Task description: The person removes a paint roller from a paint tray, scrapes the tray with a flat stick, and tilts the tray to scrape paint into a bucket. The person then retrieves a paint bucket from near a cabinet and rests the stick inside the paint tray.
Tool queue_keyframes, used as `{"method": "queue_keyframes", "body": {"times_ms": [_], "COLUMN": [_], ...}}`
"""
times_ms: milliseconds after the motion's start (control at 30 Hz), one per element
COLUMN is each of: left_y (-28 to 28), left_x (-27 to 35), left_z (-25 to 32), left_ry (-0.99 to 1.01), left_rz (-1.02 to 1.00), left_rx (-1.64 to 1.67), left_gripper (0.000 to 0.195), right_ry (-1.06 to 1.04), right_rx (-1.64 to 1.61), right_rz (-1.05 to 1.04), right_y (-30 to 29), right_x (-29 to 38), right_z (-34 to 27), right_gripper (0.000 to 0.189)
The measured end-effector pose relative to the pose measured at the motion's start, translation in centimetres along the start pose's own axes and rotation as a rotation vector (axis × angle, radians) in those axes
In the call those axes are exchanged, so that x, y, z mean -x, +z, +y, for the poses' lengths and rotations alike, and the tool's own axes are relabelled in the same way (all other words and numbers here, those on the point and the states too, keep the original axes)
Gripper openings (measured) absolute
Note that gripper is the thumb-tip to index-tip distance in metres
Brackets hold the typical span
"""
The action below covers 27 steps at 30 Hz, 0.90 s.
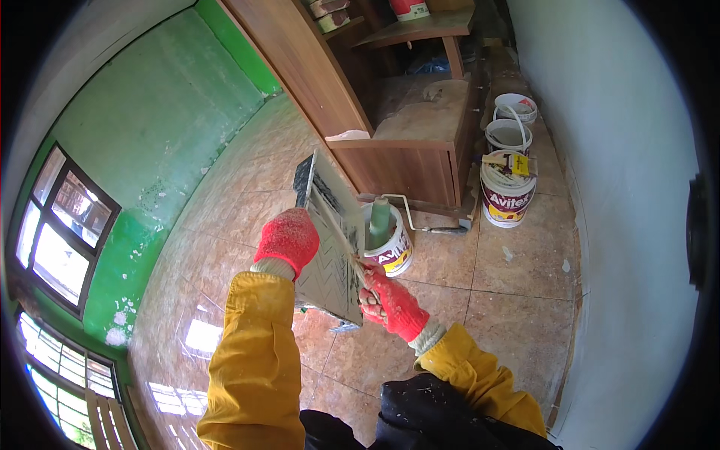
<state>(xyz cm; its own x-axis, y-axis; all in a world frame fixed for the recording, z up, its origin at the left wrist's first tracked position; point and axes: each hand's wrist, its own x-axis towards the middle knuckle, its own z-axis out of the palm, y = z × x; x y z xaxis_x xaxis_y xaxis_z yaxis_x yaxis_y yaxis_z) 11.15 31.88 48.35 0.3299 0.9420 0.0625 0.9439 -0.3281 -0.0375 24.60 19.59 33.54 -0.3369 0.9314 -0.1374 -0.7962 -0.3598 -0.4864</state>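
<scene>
My left hand (288,239), in a red-coated glove, grips a black paint tray (329,275) with a ridged zigzag surface. The tray is tipped up almost on edge, and pale paint coats part of its inside. My right hand (394,301), gloved the same way, is closed around a thin, pale-handled tool (360,267) held against the tray's inner side. Its working end is blurred, so I cannot tell its kind. Just beyond the tray stands a white Avitex paint bucket (402,247) with a green paint roller (381,219) upright in it.
A wooden cabinet (394,169) with open shelves stands ahead. Along the white wall (624,225) are a lidded Avitex bucket (508,205) with a paintbrush (514,164) on top, and two open buckets behind. A putty knife (450,229) lies on the tiled floor (517,315).
</scene>
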Motion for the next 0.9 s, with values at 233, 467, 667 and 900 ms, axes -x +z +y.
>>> {"method": "queue_keyframes", "body": {"times_ms": [233,467,667,900], "left_y": [-0.4,-0.6,0.2,0.0], "left_x": [0.6,0.9,0.6,1.1], "left_z": [0.8,1.8,2.0,2.6], "left_ry": [0.002,0.005,0.036,0.075], "left_rz": [0.020,0.034,0.057,0.082], "left_rx": [-0.001,-0.052,-0.042,-0.111], "left_gripper": [0.026,0.027,0.025,0.022], "right_ry": [0.030,0.157,0.158,0.195], "right_rx": [-0.074,-0.110,-0.132,0.053], "right_rz": [0.120,0.166,0.259,0.317], "right_y": [-1.4,-7.3,-8.2,-7.1], "right_x": [0.4,1.4,2.3,2.3], "right_z": [0.5,3.0,3.1,3.9], "right_gripper": [0.019,0.029,0.027,0.024]}}
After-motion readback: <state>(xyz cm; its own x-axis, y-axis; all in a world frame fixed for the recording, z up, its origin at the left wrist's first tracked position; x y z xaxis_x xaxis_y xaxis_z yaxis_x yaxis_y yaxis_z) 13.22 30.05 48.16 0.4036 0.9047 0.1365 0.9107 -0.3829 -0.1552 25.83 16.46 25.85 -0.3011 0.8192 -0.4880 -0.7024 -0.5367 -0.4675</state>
